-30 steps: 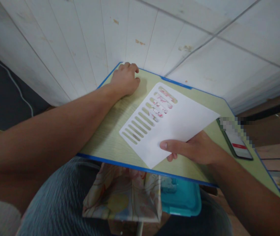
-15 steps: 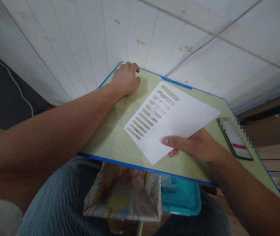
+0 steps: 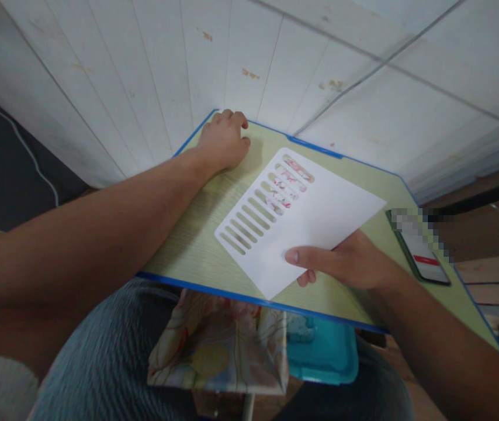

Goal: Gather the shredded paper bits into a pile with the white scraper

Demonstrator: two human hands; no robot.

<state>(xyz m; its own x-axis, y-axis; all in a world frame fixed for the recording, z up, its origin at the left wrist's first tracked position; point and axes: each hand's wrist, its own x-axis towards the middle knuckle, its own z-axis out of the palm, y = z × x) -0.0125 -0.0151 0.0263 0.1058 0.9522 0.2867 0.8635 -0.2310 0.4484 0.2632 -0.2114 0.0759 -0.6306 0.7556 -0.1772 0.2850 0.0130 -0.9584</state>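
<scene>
In my right hand [image 3: 346, 260] is a white card [image 3: 315, 222] with a row of long rounded slots along its left side. My thumb lies on top and fingers curl under the near right edge. A pink-and-white patterned piece [image 3: 295, 178] shows through several of the far slots; the rest of it is hidden behind the card. The table top shows through the nearer slots. My left hand [image 3: 225, 137] rests on the far left corner of the table [image 3: 188, 234], its fingers loosely bent and thumb apart from the index finger, with nothing visible in it.
A phone [image 3: 425, 251] lies on the table's right side. A white panelled wall [image 3: 249, 52] with a cable [image 3: 354, 82] stands behind the table. Below the near edge are a patterned fabric container [image 3: 218, 356] and a teal plastic box [image 3: 328, 351].
The card has shifted slightly left and toward me in my right hand. The patterned piece behind now shows through the farthest slot too. My left hand stays in place.
</scene>
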